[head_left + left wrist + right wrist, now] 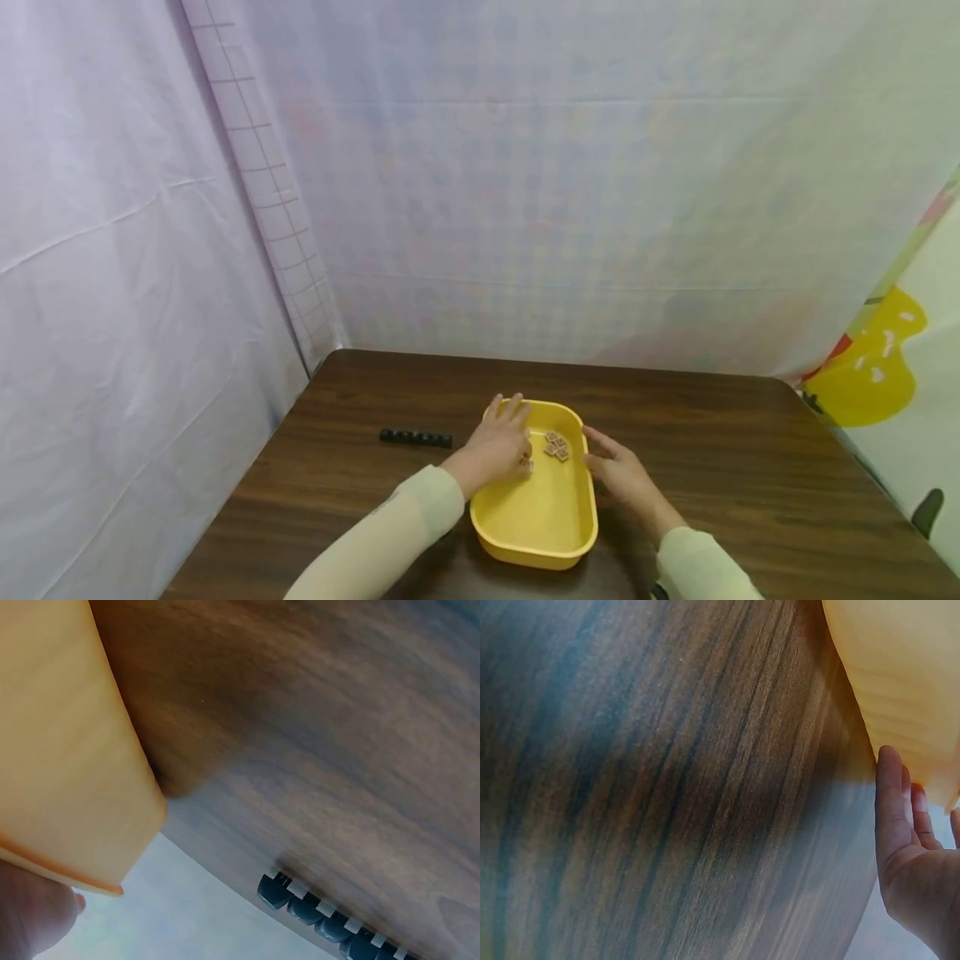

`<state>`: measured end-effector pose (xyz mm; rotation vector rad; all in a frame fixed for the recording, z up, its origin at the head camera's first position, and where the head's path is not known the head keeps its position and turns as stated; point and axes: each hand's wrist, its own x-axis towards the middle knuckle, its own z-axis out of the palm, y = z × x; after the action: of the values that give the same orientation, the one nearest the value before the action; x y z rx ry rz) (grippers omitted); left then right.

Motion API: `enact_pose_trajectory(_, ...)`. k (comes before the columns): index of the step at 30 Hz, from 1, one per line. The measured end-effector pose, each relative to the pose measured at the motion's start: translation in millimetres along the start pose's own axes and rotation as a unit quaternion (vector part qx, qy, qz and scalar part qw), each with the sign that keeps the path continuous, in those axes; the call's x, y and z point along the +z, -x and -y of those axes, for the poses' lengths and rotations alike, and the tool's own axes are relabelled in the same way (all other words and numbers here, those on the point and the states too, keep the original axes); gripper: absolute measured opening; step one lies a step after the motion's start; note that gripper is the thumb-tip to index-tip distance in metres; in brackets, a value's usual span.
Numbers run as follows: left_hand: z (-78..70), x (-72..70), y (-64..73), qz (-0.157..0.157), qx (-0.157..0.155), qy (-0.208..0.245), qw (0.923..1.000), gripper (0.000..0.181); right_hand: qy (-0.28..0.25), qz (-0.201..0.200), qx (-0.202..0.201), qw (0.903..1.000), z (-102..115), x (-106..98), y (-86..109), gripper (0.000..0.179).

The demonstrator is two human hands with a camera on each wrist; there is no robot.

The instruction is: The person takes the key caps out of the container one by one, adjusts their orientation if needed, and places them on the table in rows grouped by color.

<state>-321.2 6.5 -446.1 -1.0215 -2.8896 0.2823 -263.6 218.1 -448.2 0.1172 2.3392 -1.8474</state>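
Note:
A yellow tray (pixel 534 508) with rounded corners and raised walls stands on the table. My left hand (pixel 498 446) reaches over its left wall, with some fingers stretched toward the far end. Small square brown-and-pale tiles (pixel 527 465) lie right at its lower fingertips; whether it pinches one I cannot tell. Several similar tiles (pixel 557 447) sit in a cluster near the tray's right wall. Against the outside of that wall rests my right hand (pixel 624 477), its fingers mostly straight, as the right wrist view shows along the tray's side (pixel 907 690).
Left of the tray lies a black segmented strip (pixel 415 437), seen closer in the left wrist view as a row of dark blocks (pixel 330 922). Dark wood-grain table (pixel 712 450) surrounds the tray. Pale curtains (pixel 525 183) hang behind and to the left.

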Motion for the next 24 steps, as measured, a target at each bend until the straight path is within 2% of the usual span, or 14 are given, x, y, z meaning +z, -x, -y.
enact_pose_trajectory(4, 0.1, 0.6, 0.6, -0.001, 0.01, 0.013, 0.9999, 0.026, 0.004, 0.004, 0.0, 1.0, 0.1, -0.1, 0.8, 0.055)
enact_pose_trajectory(9, 2.8, 0.1, -0.2, -0.04, 0.007, 0.073, 0.9965, 0.021, 0.004, 0.003, 0.002, 1.0, 0.9, 0.2, 0.6, 0.055)
enact_pose_trajectory(13, 5.5, -2.4, 0.2, -0.07, -0.002, 0.148, 0.9865, 0.015, 0.007, 0.005, 0.009, 0.9999, 1.4, 0.4, 0.0, 0.055)
enact_pose_trajectory(18, 8.0, -4.4, -0.3, -0.071, -0.003, 0.238, 0.9686, 0.009, 0.012, 0.005, 0.013, 0.9998, 1.5, -0.3, -0.3, 0.055)
enact_pose_trajectory(20, 8.4, -5.6, -0.2, -0.067, -0.004, 0.261, 0.9629, 0.01, 0.011, 0.006, 0.015, 0.9998, 1.8, -0.6, -0.6, 0.055)
enact_pose_trajectory(24, 8.2, -6.9, 0.1, -0.065, -0.004, 0.281, 0.9576, 0.01, 0.011, 0.007, 0.016, 0.9998, 1.9, -0.8, -0.7, 0.055)
